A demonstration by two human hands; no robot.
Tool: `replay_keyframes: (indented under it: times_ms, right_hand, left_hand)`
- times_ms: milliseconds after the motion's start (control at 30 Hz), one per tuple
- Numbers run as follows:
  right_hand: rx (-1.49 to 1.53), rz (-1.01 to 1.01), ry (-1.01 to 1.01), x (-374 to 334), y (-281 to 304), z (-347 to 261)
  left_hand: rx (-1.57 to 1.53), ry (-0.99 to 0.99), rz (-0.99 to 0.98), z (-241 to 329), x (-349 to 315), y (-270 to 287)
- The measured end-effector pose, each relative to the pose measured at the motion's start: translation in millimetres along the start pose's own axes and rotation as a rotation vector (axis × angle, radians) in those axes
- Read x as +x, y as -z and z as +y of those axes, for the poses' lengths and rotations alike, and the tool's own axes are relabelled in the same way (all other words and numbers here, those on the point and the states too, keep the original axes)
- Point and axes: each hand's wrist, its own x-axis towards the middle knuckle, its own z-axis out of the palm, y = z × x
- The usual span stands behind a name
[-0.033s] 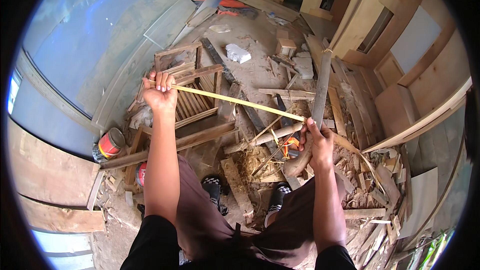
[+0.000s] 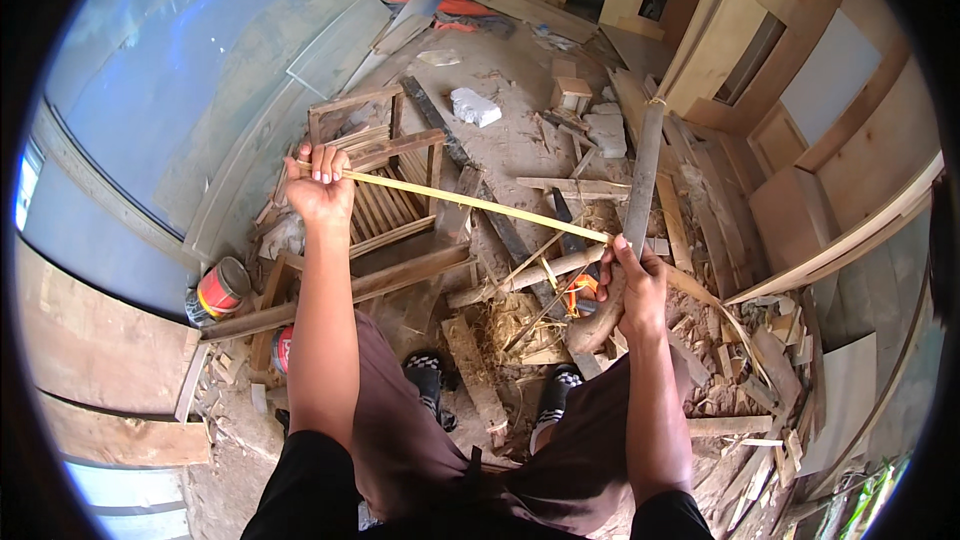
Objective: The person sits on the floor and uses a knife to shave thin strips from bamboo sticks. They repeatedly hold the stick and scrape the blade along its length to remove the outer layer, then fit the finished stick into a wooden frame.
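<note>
My left hand (image 2: pixel 325 188) is closed around one end of a long, thin yellow bamboo strip (image 2: pixel 470 200). The strip slopes down to the right, and its other end meets my right hand (image 2: pixel 642 292). That hand grips a machete (image 2: pixel 648 160) by its thick curved wooden handle (image 2: pixel 597 328), with the long grey blade pointing up and away from me. Whether the strip's end is pinched between my right fingers or just rests against the blade's base, I cannot tell. Below the hands, a wooden stick (image 2: pixel 530 278) and an orange-and-black object (image 2: pixel 578 292) lie among shavings.
A slatted wooden frame (image 2: pixel 395 202) lies on the left beyond a long plank (image 2: pixel 350 295). Paint cans (image 2: pixel 222 285) stand by the blue wall. Wood scraps (image 2: pixel 735 340) cover the floor at right, near leaning wooden frames (image 2: pixel 745 50). A white lump (image 2: pixel 475 107) lies farther off.
</note>
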Motion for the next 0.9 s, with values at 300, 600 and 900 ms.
replay_keyframes:
  times_ms: [300, 600, 900]
  right_hand:
    - [0.150, -0.044, 0.019, 4.6, -3.4, 5.2]
    - [0.173, -0.072, 0.094, -8.2, -27.9, 13.2]
    - [-0.052, -0.232, 0.019, -25.1, -40.6, 36.1]
  left_hand:
    - [0.411, 0.224, 0.463, -53.9, -31.2, -45.2]
    - [0.800, 0.777, -0.019, -154.5, -120.4, -44.9]
    - [0.673, 0.593, -0.061, -147.7, -107.7, -22.7]
